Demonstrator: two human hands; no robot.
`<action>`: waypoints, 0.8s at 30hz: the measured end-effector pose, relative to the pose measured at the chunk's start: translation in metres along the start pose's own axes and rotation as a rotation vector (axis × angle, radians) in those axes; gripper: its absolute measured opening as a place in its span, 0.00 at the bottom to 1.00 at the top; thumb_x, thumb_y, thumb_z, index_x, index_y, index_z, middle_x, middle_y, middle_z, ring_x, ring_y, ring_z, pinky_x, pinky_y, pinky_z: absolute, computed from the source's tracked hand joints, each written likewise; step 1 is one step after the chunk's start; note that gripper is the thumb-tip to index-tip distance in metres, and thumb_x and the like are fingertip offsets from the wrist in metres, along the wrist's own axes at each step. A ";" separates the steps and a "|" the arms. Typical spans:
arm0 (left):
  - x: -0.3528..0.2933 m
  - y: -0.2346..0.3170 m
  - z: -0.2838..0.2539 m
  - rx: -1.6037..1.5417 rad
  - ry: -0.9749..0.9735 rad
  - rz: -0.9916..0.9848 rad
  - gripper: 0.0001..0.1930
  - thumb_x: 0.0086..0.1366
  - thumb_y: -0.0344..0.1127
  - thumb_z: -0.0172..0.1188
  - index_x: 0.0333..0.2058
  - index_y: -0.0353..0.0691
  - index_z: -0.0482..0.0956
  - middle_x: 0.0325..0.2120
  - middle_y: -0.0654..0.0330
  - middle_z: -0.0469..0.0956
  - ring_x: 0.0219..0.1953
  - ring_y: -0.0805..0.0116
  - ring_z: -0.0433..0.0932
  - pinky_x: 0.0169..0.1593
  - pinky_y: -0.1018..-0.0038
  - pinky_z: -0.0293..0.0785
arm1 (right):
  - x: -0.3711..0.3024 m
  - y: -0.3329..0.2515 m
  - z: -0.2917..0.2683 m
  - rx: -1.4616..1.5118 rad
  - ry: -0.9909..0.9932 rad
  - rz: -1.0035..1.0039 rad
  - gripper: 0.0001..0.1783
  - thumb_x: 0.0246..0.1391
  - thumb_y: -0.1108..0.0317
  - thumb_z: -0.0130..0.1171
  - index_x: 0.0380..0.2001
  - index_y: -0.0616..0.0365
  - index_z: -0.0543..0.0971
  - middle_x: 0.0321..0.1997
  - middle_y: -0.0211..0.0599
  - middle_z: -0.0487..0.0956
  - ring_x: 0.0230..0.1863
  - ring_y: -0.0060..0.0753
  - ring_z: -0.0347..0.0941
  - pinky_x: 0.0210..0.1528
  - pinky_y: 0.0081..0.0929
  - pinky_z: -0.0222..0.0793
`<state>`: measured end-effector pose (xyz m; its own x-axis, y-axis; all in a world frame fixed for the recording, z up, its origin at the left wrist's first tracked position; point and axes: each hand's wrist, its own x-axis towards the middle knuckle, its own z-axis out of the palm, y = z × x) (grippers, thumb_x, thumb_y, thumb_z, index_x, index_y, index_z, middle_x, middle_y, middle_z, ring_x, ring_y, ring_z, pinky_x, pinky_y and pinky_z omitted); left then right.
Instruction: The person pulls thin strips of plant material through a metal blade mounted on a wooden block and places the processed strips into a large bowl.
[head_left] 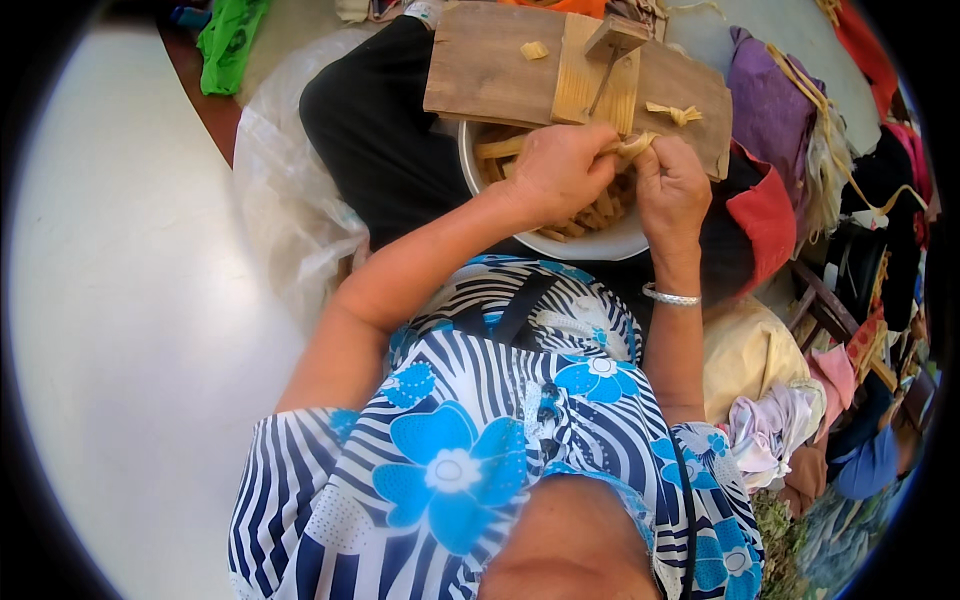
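Observation:
Both of my hands are closed, pinching a pliable tan strip (634, 147) that looks bent or knotted between them. My left hand (568, 172) grips one side of it, and my right hand (676, 192), with a silvery bracelet at its wrist, pinches the other. Below them a white bowl (628, 243) rests against my lap, holding many tan strips and short pieces (590, 216). Just beyond lies a wooden board (492, 72) with a knotted tan strip (676, 113) at its right. A small folded tan piece (534, 50) sits on its left part.
A thin metal rod (604, 82) with a small wooden block (616, 37) stands on the board's middle. Clear plastic sheeting (290, 190) and a green bag (230, 45) are at left. On the right are a purple cloth bag (765, 105), a red cloth (765, 215) and heaped fabrics (770, 430).

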<state>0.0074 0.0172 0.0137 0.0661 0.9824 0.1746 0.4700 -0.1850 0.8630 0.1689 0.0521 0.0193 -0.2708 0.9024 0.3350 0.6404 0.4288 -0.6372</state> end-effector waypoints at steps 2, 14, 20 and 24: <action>-0.002 -0.007 0.003 0.299 0.104 0.195 0.05 0.53 0.29 0.55 0.30 0.39 0.76 0.20 0.57 0.73 0.22 0.62 0.72 0.26 0.67 0.68 | -0.011 0.009 0.006 0.198 -0.130 0.175 0.09 0.58 0.66 0.55 0.27 0.58 0.78 0.27 0.37 0.78 0.22 0.31 0.69 0.27 0.24 0.65; -0.008 -0.008 0.002 0.195 0.216 0.455 0.11 0.47 0.28 0.60 0.32 0.39 0.76 0.25 0.57 0.72 0.25 0.57 0.74 0.27 0.68 0.71 | -0.030 0.000 0.015 1.405 -0.409 0.890 0.16 0.62 0.59 0.52 0.42 0.62 0.77 0.40 0.32 0.79 0.38 0.22 0.74 0.43 0.21 0.69; -0.016 0.004 0.002 -0.038 0.109 0.134 0.10 0.53 0.29 0.59 0.36 0.38 0.75 0.28 0.55 0.73 0.28 0.51 0.74 0.32 0.67 0.71 | -0.020 -0.002 0.009 1.415 -0.405 0.780 0.13 0.60 0.65 0.54 0.42 0.64 0.77 0.42 0.33 0.79 0.40 0.23 0.74 0.45 0.22 0.69; -0.008 0.014 -0.003 -0.021 0.025 0.003 0.09 0.56 0.32 0.57 0.36 0.38 0.74 0.28 0.52 0.75 0.28 0.49 0.74 0.34 0.65 0.70 | -0.019 -0.001 0.015 1.062 -0.262 0.545 0.08 0.56 0.73 0.55 0.36 0.66 0.79 0.47 0.35 0.77 0.46 0.26 0.73 0.48 0.22 0.67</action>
<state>0.0105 0.0064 0.0254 0.0453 0.9809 0.1891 0.4513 -0.1890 0.8721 0.1625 0.0347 0.0027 -0.3655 0.9033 -0.2246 -0.1572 -0.2978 -0.9416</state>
